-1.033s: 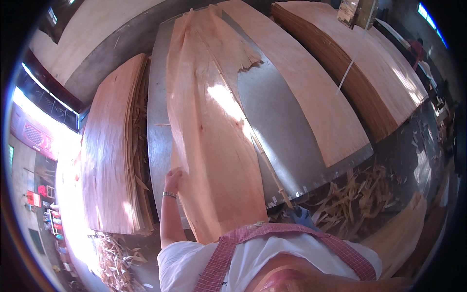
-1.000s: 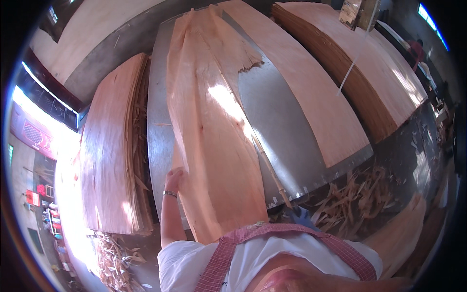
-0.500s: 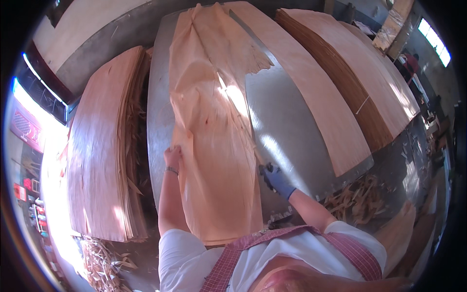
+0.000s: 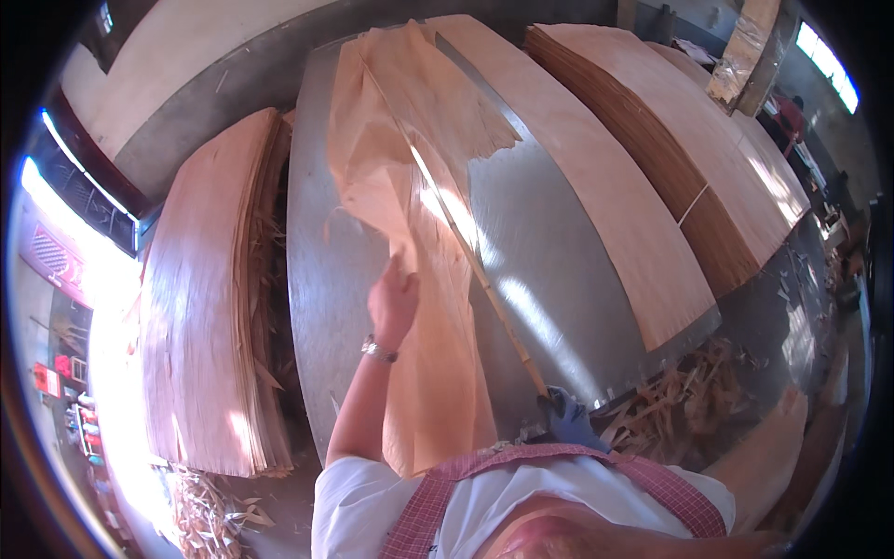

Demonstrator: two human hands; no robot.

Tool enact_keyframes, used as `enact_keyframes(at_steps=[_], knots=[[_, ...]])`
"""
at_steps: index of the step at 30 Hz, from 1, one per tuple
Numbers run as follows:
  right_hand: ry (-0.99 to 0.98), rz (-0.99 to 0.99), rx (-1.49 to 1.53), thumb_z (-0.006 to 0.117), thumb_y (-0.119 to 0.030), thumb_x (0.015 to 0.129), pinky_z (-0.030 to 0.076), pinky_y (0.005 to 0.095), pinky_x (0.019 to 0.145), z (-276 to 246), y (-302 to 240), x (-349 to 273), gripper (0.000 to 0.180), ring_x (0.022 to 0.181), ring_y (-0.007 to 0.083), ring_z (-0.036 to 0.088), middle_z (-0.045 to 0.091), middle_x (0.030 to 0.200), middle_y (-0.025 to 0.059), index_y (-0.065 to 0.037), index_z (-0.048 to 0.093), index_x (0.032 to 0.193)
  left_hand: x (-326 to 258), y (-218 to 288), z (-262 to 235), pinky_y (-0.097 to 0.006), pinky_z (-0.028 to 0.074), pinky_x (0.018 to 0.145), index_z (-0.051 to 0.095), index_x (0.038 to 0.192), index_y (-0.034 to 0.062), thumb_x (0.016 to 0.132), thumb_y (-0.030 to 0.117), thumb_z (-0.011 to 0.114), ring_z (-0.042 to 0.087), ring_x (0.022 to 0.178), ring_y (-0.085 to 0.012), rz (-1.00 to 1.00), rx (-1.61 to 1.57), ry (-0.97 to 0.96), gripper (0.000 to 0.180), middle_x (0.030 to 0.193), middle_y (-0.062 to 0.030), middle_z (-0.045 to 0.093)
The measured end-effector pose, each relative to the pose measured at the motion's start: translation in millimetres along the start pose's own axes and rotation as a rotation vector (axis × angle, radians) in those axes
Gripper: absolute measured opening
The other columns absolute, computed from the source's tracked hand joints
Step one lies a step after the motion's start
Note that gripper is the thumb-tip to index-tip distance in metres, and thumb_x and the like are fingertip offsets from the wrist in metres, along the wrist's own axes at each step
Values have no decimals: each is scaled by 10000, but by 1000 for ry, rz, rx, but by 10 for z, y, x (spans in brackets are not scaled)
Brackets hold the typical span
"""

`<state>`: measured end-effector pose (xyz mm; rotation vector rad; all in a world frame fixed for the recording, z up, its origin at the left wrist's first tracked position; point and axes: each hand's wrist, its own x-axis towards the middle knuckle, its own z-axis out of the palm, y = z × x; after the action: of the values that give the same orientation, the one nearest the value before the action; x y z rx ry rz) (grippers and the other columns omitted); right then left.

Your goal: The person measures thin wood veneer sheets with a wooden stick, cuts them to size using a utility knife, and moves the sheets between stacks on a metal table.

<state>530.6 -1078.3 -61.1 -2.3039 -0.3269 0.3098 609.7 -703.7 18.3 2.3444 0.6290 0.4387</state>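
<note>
A thin, pale-orange wood veneer sheet (image 4: 438, 373) lies rumpled lengthwise over the grey metal tabletop (image 4: 549, 233). My bare left hand (image 4: 394, 303), a watch on its wrist, is closed on the sheet's left edge, which is lifted and folded inward. In my right hand (image 4: 570, 419), which wears a blue-grey glove with dark fingers, is the near end of a long, slim bamboo stick (image 4: 503, 312). The stick slants away to the far left along the sheet's right side, its far part lying against the veneer.
A flat veneer strip (image 4: 615, 205) lies along the table's right side. Tall veneer stacks stand at left (image 4: 205, 298) and right (image 4: 689, 140). Veneer scraps (image 4: 684, 391) are heaped at the near right, with more shreds (image 4: 209, 512) at the near left. A person (image 4: 790, 121) is at the far right.
My left hand has moved right, folding the veneer's left edge inward and baring more metal. My right hand has drawn back toward me with the stick, now showing more of its length.
</note>
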Motion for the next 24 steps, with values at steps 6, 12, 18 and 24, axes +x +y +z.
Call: enact_keyframes(at_steps=[6, 12, 18, 24], knots=[[-169, 117, 271, 582, -297, 958, 481, 359, 611, -31, 583, 182, 272, 683, 172, 607, 617, 768, 110, -63, 619, 1091, 371, 982, 1196, -424, 485, 893, 490, 1355, 92, 861, 144, 512, 609, 1062, -343, 311, 73, -234, 498, 1151, -189, 640], [-314, 114, 542, 597, -282, 949, 404, 328, 503, -302, 1099, 367, 240, 556, 150, 509, 529, 665, 70, -87, 645, 1082, 504, 1780, 2673, -455, 538, 779, 618, 1178, 90, 819, 96, 541, 679, 950, -323, 434, 544, -587, 367, 1010, -156, 691], [-333, 247, 622, 607, -426, 926, 346, 289, 467, -351, 1397, 526, 340, 498, 105, 468, 519, 601, 6, -91, 664, 933, 572, 1868, 3562, -482, 531, 764, 665, 973, 62, 786, 81, 534, 670, 917, -361, 509, 702, -747, 228, 994, -162, 692], [-554, 483, 996, 576, -421, 938, 402, 279, 516, -648, 1349, 728, 331, 583, 110, 532, 572, 665, 13, -109, 684, 966, 582, 2250, 3529, -445, 551, 770, 623, 1025, 79, 826, 100, 559, 675, 948, -325, 494, 604, -472, 210, 979, -158, 690]])
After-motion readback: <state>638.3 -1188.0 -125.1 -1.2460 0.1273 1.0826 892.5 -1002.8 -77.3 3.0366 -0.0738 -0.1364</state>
